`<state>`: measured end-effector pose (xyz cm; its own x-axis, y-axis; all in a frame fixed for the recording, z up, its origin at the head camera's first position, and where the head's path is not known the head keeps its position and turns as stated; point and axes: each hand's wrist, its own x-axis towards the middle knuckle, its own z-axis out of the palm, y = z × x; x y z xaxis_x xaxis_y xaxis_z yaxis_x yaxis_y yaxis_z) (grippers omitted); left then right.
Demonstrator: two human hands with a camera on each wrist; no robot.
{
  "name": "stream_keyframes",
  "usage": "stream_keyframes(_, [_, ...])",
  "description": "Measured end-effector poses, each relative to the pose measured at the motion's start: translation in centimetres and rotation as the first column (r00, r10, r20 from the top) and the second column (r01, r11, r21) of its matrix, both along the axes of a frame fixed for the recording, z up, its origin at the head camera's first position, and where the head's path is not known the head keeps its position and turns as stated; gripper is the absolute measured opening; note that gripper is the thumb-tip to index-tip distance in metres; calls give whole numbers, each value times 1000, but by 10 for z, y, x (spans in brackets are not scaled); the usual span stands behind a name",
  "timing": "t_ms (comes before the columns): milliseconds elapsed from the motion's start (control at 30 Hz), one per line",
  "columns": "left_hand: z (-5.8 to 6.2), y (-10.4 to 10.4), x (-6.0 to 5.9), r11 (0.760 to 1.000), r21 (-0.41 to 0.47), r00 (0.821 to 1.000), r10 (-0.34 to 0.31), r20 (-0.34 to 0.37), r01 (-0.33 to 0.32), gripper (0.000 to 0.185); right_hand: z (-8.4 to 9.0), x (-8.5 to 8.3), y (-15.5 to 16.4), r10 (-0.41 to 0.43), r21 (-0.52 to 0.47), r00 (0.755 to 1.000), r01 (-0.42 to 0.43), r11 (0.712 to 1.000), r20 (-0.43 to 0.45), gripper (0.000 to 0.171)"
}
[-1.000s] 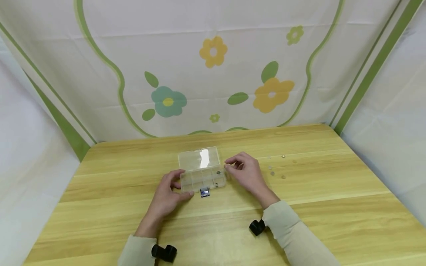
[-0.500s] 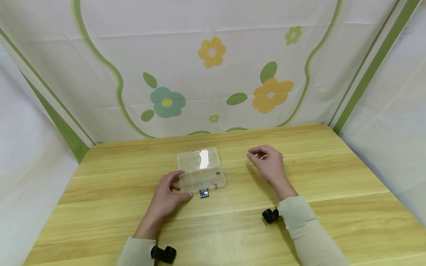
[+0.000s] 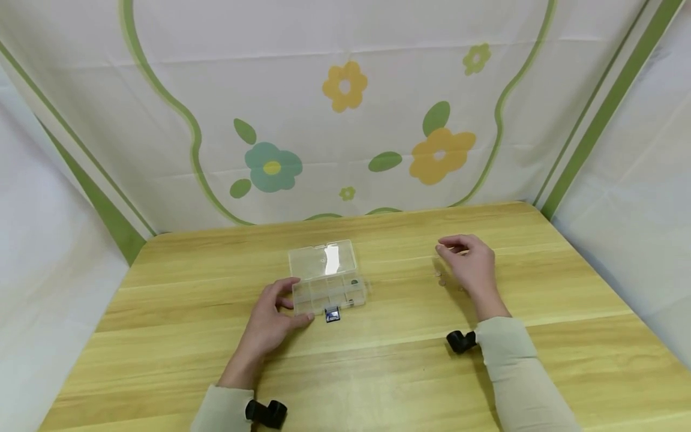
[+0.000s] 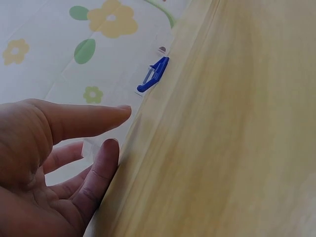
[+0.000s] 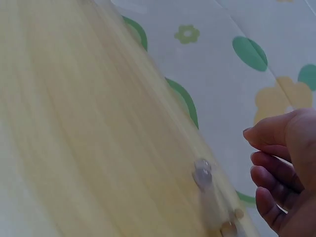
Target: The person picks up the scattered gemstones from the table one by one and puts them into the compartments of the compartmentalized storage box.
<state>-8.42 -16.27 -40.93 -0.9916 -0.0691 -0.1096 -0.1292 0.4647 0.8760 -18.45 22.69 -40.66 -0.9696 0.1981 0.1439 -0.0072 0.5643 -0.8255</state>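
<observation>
Nearest on the wooden table (image 3: pixel 378 384) are the two sleeved forearms, each with a small black camera at the wrist; beyond them the left hand (image 3: pixel 270 321) rests against the near left corner of the clear compartment box (image 3: pixel 329 292), thumb and fingers bent round that corner, so this grip steadies the box; the box lies with its long axis running left to right, its lid (image 3: pixel 323 259) open and laid back on the far side, a blue latch (image 3: pixel 332 313) at its near edge; one dark small piece (image 3: pixel 354 281) shows in a right-hand compartment, and there may be more that I cannot make out; well to the right of the box, the right hand (image 3: pixel 471 264) hovers with loosely curled fingers, holding nothing; its grip is apart; just left of it and beneath it lie the small round buttons (image 3: pixel 441 278), two that I can count, the rest hidden by the hand; the right hand is by far the nearer to them; behind everything hangs a flowered cloth (image 3: pixel 345 120).
</observation>
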Motion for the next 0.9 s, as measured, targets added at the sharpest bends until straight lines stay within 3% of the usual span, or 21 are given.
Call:
stream_keyframes(533, [1, 0, 1, 1000, 0, 1000, -4, -16, 4, 78, -11, -5, 36, -140, 49, 984, 136, 990, 108, 40])
stream_keyframes(900, [0, 0, 1, 1000, 9, 1000, 17, -19, -17, 77, -21, -5, 42, -137, 85, 985, 129, 988, 102, 46])
